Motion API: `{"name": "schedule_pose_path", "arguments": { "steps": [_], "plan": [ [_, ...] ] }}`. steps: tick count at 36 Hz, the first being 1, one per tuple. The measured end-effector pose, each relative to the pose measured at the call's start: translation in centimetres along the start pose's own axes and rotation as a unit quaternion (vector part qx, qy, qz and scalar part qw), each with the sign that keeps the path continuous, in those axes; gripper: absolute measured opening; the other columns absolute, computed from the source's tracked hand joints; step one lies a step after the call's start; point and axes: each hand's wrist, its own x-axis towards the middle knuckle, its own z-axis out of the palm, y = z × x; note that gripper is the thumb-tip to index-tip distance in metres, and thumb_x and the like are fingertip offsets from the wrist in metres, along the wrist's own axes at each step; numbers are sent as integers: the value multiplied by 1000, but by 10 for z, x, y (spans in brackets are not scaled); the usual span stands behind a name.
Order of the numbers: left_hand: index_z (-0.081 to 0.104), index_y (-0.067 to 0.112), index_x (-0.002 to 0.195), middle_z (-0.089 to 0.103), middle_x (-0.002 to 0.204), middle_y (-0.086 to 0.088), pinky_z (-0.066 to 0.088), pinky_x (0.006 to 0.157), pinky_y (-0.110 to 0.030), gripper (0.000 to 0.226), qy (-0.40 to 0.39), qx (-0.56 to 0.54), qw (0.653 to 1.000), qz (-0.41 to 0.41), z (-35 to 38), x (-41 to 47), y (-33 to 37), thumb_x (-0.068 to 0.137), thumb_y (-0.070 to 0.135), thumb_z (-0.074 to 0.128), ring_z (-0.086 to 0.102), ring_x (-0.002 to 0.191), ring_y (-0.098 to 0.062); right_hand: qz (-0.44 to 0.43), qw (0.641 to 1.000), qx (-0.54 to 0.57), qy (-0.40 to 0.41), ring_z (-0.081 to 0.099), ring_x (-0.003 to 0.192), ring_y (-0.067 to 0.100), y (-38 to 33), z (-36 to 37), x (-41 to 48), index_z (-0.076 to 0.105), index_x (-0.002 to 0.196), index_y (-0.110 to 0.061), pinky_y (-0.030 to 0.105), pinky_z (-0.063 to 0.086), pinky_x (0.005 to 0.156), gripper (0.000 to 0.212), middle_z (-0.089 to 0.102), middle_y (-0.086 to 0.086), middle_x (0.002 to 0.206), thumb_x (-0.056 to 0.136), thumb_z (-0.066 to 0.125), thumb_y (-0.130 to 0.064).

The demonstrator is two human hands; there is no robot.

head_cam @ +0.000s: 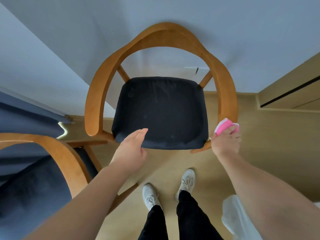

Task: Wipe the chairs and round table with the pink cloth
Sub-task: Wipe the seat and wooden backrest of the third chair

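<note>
- A pink cloth (225, 126), bunched up, is gripped in the right hand (226, 142), whose fingers are curled over it.
- The cloth is pressed against the front end of the curved arm rail, on the person's right side, of a wooden chair (166, 37).
- The chair is seen from above, with a black padded seat (161, 111) enclosed by one continuous rail forming the back and both arms.
- The left hand (131, 149) is held open and holds nothing, with straight fingers kept together over the near left corner of the seat; whether the seat is touched cannot be told.
- A second chair (65, 158) of the same kind is seen at the lower left, just beside the first.
- Blue curtains (26, 118) are seen at the left edge, against a pale wall.
- Pale grey shoes (150, 196) and black trousers are seen below, on a light wooden floor (268, 144).
</note>
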Motion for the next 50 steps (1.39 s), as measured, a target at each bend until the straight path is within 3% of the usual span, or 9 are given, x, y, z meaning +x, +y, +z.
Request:
{"name": "schedule_pose_path", "arguments": {
  "steps": [8,13,18,23,29,33,42,46,50],
  "plan": [
    [29,26,146,36,148,8,30,107,-26,61,-16,8,1000,20,-5,-9,-22,91,9,50,31,136,-11,1,992,120,-30,48,121,42,16,4,-46,3,150,5,47,45,95,69,39,26,141,95,44,-4],
    [27,29,146,34,149,10,31,107,-28,61,-22,22,999,16,-13,-3,-31,93,12,51,32,136,-12,-71,994,78,-11,65,94,32,16,-17,-52,41,136,-15,36,48,71,43,64,10,112,94,40,-4],
    [26,29,146,31,151,9,35,108,-33,61,-4,54,999,3,-29,22,-46,93,15,52,31,137,-15,-187,982,26,26,58,97,25,-21,-50,-54,41,140,-16,37,53,78,48,54,7,113,94,52,-14],
    [28,25,145,31,151,6,38,107,-35,56,36,107,994,6,-51,77,-82,93,18,47,33,136,-18,-285,956,31,69,57,93,18,-80,-60,-34,48,131,-18,22,47,72,39,52,0,115,94,57,-13],
    [14,21,149,13,157,1,13,115,-37,61,89,199,976,-17,-60,158,-140,95,28,41,11,144,-20,-387,915,14,110,60,102,16,-160,-50,12,46,135,-22,23,50,83,46,59,-3,121,93,60,-13],
    [0,17,150,-5,158,-2,-9,110,-31,67,103,267,958,15,-61,214,-167,94,38,30,-6,144,-17,-466,869,-23,165,60,103,22,-205,-46,50,53,133,-19,33,52,88,51,60,1,125,85,68,-7],
    [-17,16,147,-28,148,1,-10,111,-33,78,102,284,953,15,-51,280,-182,90,51,24,-17,142,-16,-576,769,-156,228,56,121,30,-287,-82,128,50,139,-19,43,44,101,62,55,4,139,83,73,-10],
    [-33,19,135,-33,144,1,-6,116,-35,81,103,294,950,11,-48,284,-188,87,54,22,-21,139,-15,-662,655,-222,288,61,110,35,-325,-111,150,63,125,-10,47,48,95,61,62,13,128,68,79,3],
    [-50,18,120,-44,139,-3,-12,114,-35,88,103,319,942,15,-44,283,-184,84,56,21,-31,133,-15,-722,507,-312,351,58,114,41,-370,-133,173,65,121,-6,55,44,102,41,59,18,131,81,60,-3]
  ]
}}
